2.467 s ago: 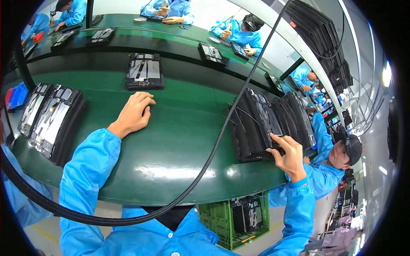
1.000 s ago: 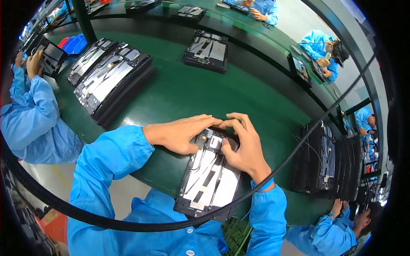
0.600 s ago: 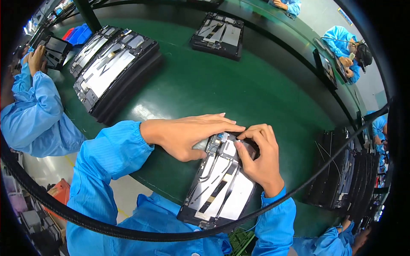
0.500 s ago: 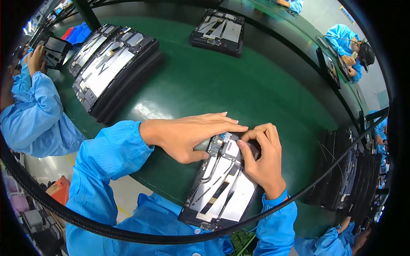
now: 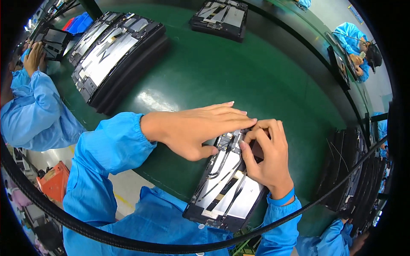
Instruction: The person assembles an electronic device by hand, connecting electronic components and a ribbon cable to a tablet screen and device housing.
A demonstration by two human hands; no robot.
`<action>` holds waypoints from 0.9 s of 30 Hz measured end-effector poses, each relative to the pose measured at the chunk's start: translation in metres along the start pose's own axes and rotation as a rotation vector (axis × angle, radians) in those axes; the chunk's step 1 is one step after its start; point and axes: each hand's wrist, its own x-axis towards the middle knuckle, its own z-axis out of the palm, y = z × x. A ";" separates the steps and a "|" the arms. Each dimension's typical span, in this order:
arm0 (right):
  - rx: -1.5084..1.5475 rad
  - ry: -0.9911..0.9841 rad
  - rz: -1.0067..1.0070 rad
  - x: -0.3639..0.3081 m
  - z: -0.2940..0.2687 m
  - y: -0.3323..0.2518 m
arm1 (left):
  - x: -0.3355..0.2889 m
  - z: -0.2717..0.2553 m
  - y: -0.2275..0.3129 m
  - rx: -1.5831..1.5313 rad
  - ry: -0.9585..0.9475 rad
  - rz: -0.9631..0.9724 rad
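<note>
An opened tablet (image 5: 233, 186), its pale battery and dark ribbon cables bare, lies at the table's near edge in front of me. My left hand (image 5: 194, 131) stretches its fingers flat past the tablet's far end, with the thumb at its left edge. At the far right corner, my right hand (image 5: 269, 155) curls, thumb and index fingertips close together over the inner parts. Anything pinched there is too small or hidden to make out. Near both thumbs, small circuit parts show.
At far left stand stacks of opened tablets (image 5: 115, 57) beside a blue bin (image 5: 80, 23). More tablets (image 5: 220, 19) lie at the far edge. Dark panels (image 5: 341, 170) are stacked at right. A black cable (image 5: 316, 208) crosses the near view. Co-workers sit around the green table (image 5: 192, 77).
The tablet and both hands appear slightly further right. A white part seen near my right thumb no longer shows; darker and silver parts show there now.
</note>
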 end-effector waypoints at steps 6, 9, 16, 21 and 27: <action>0.112 0.013 0.062 -0.003 0.000 0.002 | 0.001 0.002 0.007 0.034 0.015 -0.010; 0.157 -0.077 0.128 -0.002 -0.005 -0.001 | -0.002 0.004 0.006 0.020 0.032 -0.006; 0.262 -0.091 0.279 -0.005 -0.008 -0.002 | -0.005 0.009 0.008 -0.001 0.110 -0.019; 0.226 -0.115 0.250 -0.005 -0.010 -0.002 | -0.007 0.014 0.012 -0.022 0.239 -0.027; 0.211 -0.117 0.235 -0.004 -0.013 -0.003 | -0.025 0.012 0.015 0.182 0.313 0.087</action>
